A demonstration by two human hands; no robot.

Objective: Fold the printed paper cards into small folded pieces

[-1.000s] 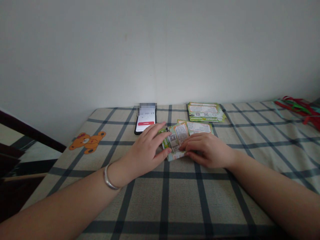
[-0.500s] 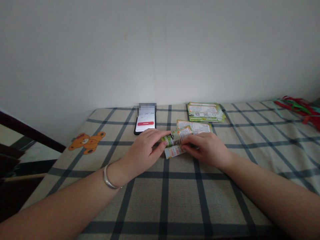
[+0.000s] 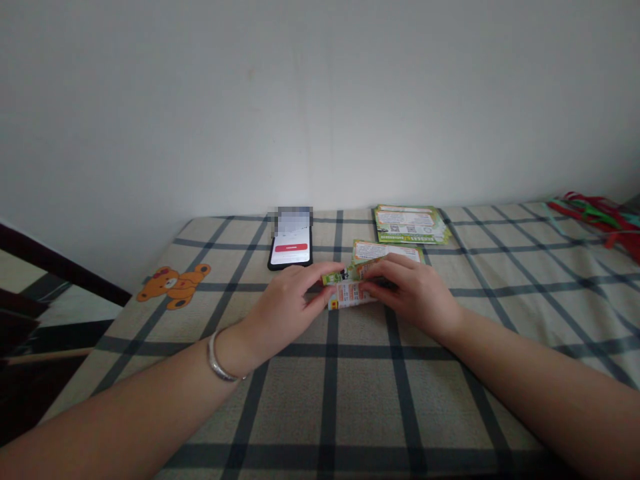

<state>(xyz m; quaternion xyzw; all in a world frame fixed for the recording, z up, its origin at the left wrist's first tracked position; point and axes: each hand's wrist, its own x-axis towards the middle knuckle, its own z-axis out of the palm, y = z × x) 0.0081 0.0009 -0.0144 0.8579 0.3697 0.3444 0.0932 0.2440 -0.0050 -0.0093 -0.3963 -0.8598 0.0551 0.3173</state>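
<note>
Between my hands is a printed leaflet in green, white and orange, with a fold running across it. My left hand pinches its left end between thumb and fingers; a silver bangle circles that wrist. At the leaflet's right end, my right hand grips it, fingers over the upper part and thumb below. Just behind lies another leaflet, flat on the cloth and partly covered by my right hand. Farther back rests a stack of similar leaflets.
A phone with a lit screen lies behind my left hand. The checked tablecloth bears a brown bear picture at left. Red and green straps or cords lie at the far right. A pale wall rises behind.
The leaflet's upper part has been folded down and looks narrower, with more of its lower printed strip showing. My right hand has shifted slightly, its fingers now over the upper part.
</note>
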